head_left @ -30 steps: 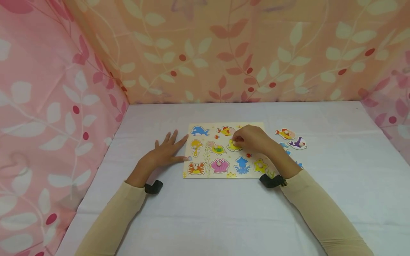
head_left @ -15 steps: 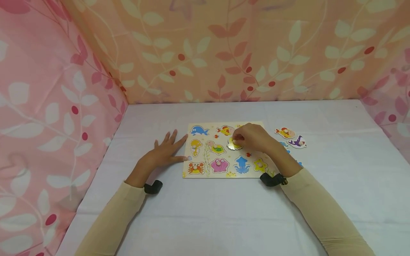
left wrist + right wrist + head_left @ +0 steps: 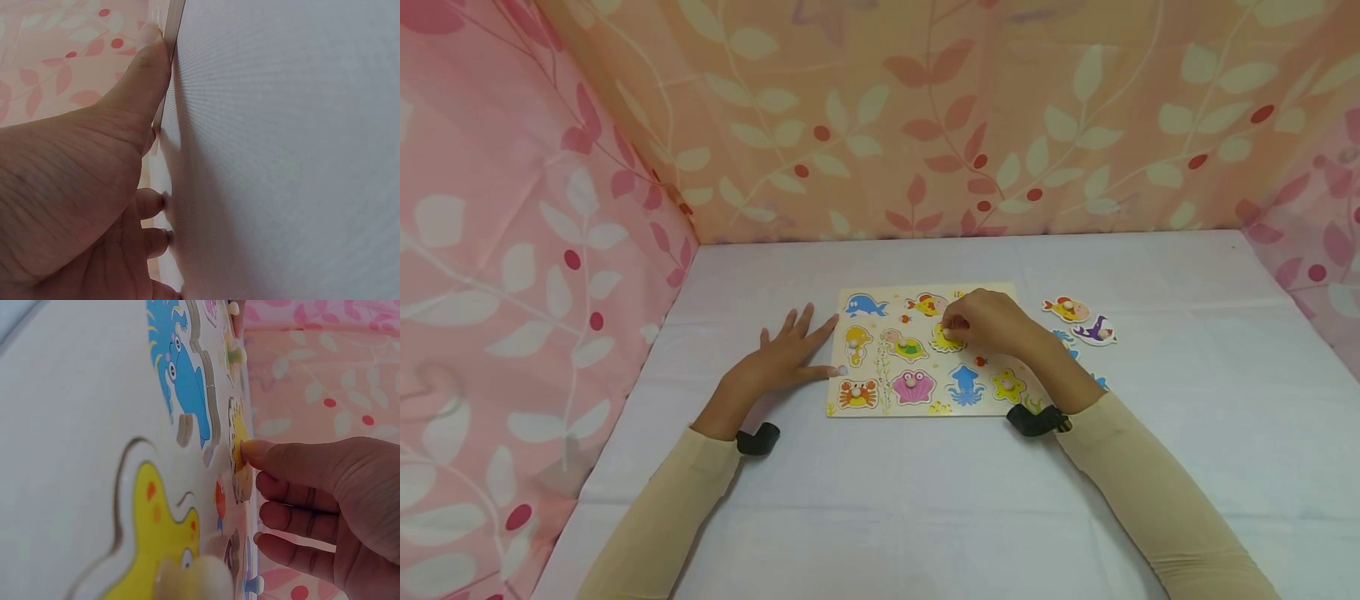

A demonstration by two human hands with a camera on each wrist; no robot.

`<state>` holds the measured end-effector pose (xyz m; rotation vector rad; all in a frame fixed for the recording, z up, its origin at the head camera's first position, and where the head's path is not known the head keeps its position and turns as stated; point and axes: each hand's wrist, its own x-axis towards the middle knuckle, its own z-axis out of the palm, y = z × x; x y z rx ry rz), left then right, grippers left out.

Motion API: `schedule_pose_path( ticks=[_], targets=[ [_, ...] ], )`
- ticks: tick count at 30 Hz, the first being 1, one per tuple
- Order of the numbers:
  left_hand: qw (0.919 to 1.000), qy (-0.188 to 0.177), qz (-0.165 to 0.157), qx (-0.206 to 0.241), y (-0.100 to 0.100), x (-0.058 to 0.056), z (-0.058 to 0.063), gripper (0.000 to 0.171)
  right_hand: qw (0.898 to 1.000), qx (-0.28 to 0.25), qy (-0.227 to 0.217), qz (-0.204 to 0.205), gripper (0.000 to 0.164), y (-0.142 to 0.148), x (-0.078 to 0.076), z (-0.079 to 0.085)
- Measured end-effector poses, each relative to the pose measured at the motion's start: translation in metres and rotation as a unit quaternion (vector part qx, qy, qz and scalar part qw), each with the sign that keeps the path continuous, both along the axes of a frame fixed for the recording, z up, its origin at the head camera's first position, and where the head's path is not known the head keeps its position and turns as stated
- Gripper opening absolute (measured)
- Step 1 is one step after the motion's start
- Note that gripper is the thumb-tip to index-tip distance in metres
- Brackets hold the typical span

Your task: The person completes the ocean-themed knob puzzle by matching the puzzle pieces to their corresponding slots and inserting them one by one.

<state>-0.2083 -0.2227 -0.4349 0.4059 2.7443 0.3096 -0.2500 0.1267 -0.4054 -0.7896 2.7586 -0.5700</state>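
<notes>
Floral cloth (image 3: 865, 125): backdrop with a leaf-and-berry print, rising behind the work and along both sides.
White table cover (image 3: 887, 517): working surface, faintly creased.
Puzzle board (image 3: 917, 412): lies flat on the cover between the two hands. It could slide or turn on the cloth if the right hand pushes sideways while the left bears lightly on its edge.
Left hand (image 3: 786, 354): fingers spread wide, thumb on the board's left edge, other fingers mainly on the cover beside it.
Right hand (image 3: 996, 325): narrow, thumb and finger pinching the yellow piece. Its bulk hides the board's upper right corner.
Black wrist mounts (image 3: 1033, 421): one at each wrist; the right one overlaps the board's near edge and could catch the starfish piece (image 3: 1008, 386) if the wrist dips.
Loose pieces: fish (image 3: 1067, 310) and purple animal (image 3: 1096, 332) lie right of the board; blue shapes (image 3: 1067, 340) beside them are partly hidden by the right forearm, which could sweep them aside.
Yellow piece (image 3: 239, 450): at the middle row of the board, under the right fingertips. Whether it sits fully down cannot be told; a slight rotation or uneven pressure would probably leave its scalloped rim jammed.
Lettering: no brand, label or writing is legible anywhere.
</notes>
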Motion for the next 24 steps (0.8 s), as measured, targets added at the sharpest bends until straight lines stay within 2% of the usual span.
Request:
schedule_pose_path(
  ticks=[14, 24],
  targets=[
    [1.0, -0.006, 0.004, 0.001, 0.0017, 0.0008, 0.0008, 0.098, 1.0, 0.006, -0.004, 0.003, 0.016, 0.0006, -0.0025, -0.0039],
    [0.9999, -0.012, 0.002, 0.002, 0.0006, 0.002, 0.0019, 0.098, 1.0, -0.008, -0.017, -0.019, 0.016, -0.0007, -0.0006, -0.0038]
  ],
)
